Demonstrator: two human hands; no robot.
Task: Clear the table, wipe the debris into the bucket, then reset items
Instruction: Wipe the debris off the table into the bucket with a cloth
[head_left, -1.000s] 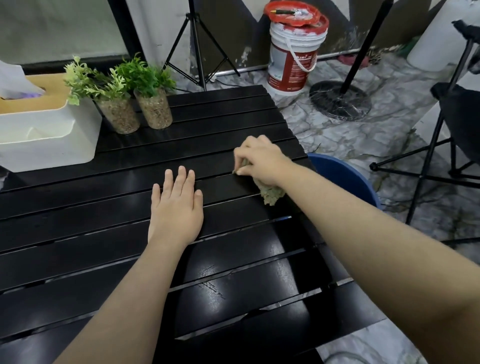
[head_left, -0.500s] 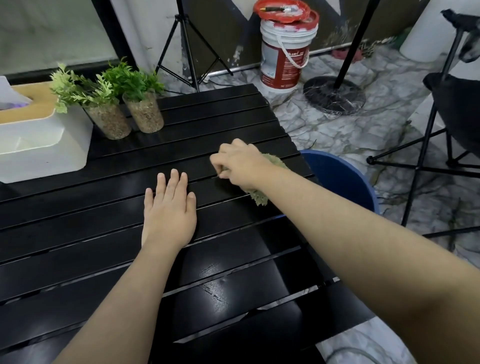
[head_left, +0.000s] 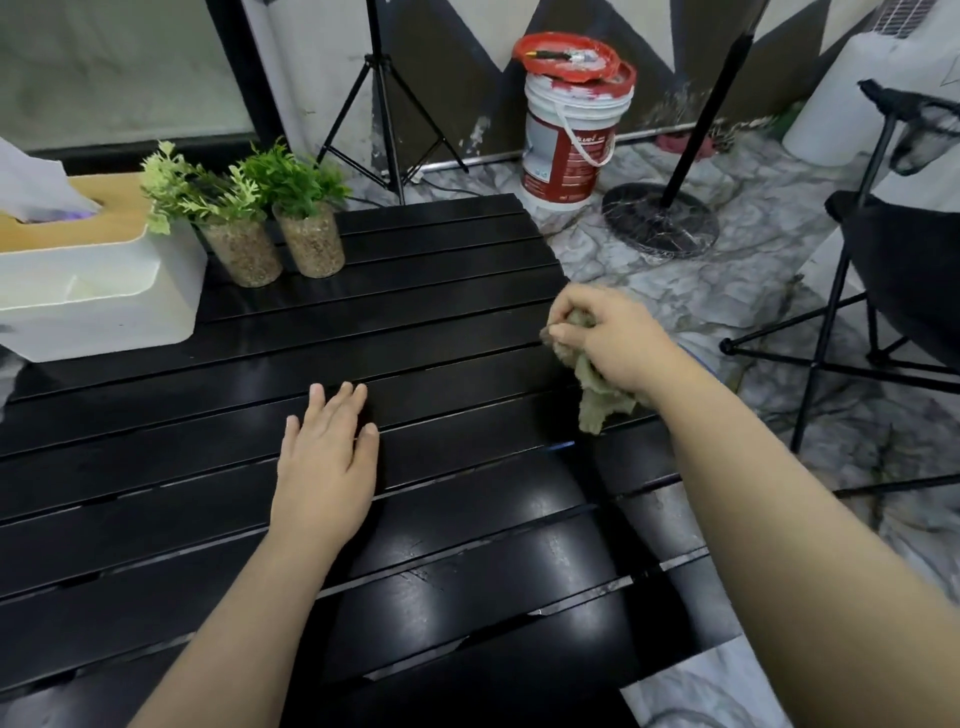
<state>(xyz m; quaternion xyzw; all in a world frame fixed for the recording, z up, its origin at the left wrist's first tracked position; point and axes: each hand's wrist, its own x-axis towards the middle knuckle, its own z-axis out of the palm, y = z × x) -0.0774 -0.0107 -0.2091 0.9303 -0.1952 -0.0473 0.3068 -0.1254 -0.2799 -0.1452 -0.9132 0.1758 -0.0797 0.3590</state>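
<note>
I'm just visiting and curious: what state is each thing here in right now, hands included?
left hand: open, flat on the table
right hand: closed around the cloth at the table's right edge
cloth: bunched, hanging past the hand
table: mostly bare, dark slats shiny
two potted plants: upright, side by side at the back
tissue box: upright, tissue sticking out
paint bucket: on the floor, red lid lying askew on top

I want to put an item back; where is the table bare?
Bare: the slats between the left hand and the plants, and the near table. Crowded: the far left, with tissue box and plants.
</note>
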